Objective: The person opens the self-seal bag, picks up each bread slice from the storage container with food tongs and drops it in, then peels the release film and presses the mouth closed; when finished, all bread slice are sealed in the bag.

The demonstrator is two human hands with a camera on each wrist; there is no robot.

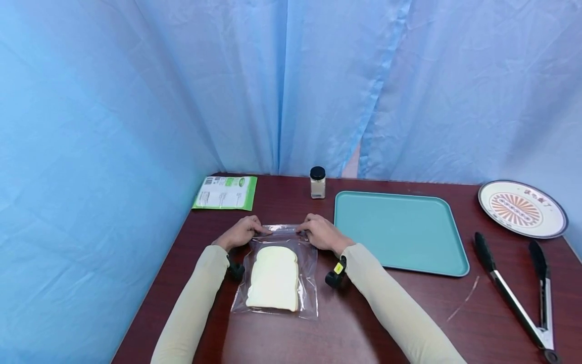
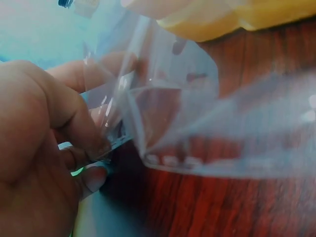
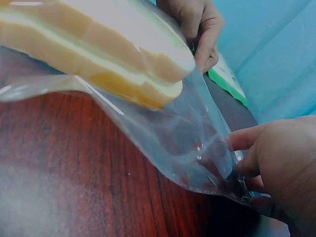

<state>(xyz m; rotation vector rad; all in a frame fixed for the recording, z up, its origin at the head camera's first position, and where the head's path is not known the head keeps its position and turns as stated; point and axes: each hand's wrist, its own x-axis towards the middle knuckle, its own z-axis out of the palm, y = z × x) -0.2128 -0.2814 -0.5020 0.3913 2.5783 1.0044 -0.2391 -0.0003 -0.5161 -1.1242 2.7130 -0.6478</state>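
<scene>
A clear plastic bag (image 1: 309, 283) lies on the table with bread slices (image 1: 274, 278) inside it. In the right wrist view two thick bread slices (image 3: 143, 64) show stacked through the film. At the bag's far left corner my left hand (image 1: 243, 231) pinches the edge. My right hand (image 1: 320, 232) grips the far right corner of the same edge. Up close in the left wrist view, the fingers of the left hand (image 2: 44, 118) curl around the film. The right hand (image 3: 281, 168) has its fingertips on the bag's edge, partly hidden behind the plastic.
Beyond the left hand lies a green and white packet (image 1: 225, 193). A black-capped jar (image 1: 318, 183) stands at the back. To the right are a teal tray (image 1: 400, 232), a patterned plate (image 1: 523, 210), tongs (image 1: 518, 303) and a thin clear strip (image 1: 464, 299). Blue curtains (image 1: 273, 86) hang behind.
</scene>
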